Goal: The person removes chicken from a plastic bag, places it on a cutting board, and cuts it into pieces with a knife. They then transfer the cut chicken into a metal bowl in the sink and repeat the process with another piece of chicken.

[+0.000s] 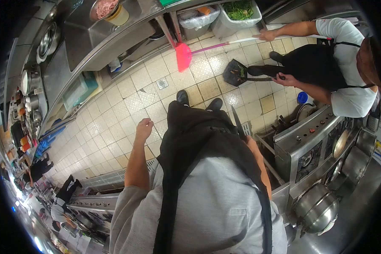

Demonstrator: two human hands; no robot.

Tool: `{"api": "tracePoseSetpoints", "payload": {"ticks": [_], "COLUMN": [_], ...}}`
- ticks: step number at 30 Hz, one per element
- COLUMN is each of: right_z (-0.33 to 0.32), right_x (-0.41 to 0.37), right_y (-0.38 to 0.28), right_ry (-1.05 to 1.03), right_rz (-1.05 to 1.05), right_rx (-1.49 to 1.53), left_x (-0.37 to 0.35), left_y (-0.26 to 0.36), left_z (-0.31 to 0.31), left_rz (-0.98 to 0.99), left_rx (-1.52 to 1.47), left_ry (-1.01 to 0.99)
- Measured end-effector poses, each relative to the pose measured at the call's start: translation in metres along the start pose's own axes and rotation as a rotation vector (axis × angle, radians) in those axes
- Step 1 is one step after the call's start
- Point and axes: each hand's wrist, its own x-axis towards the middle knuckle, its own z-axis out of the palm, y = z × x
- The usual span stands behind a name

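Note:
My left hand (144, 129) hangs over the tiled floor at my left side. Its fingers are curled in, and I see nothing in them. At my right hip, my right hand (250, 145) is wrapped round the handle of a kitchen knife (238, 121), partly hidden by my dark apron (201, 135). The long blade points forward, away from me, above the floor. Below the knife lies a floor grate, close to the stove's side.
Ahead right, a co-worker (347, 59) holds a pink broom (183, 57) and a black dustpan (235, 73) with scraps. A stove (305, 135) stands at my right. Steel counters (110, 46) run along the left; bins, one with greens (238, 10), stand ahead. More people work far left.

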Motion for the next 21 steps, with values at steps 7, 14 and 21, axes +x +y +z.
{"api": "tracePoseSetpoints", "payload": {"ticks": [7,14,21], "right_z": [-0.002,-0.006,0.0], "right_x": [-0.006,0.005,0.015], "right_y": [-0.001,-0.012,-0.001], "right_ry": [0.018,0.008,0.037], "right_rz": [-0.016,-0.089,-0.11], "right_rx": [-0.038,-0.086,-0.08], "left_x": [0.0,0.006,0.006], "left_y": [-0.007,-0.01,-0.013], "left_z": [0.003,0.009,0.013], "left_rz": [-0.03,-0.02,-0.04], "left_rx": [-0.021,-0.006,-0.026], "left_ry": [-0.02,-0.044,-0.05]}}
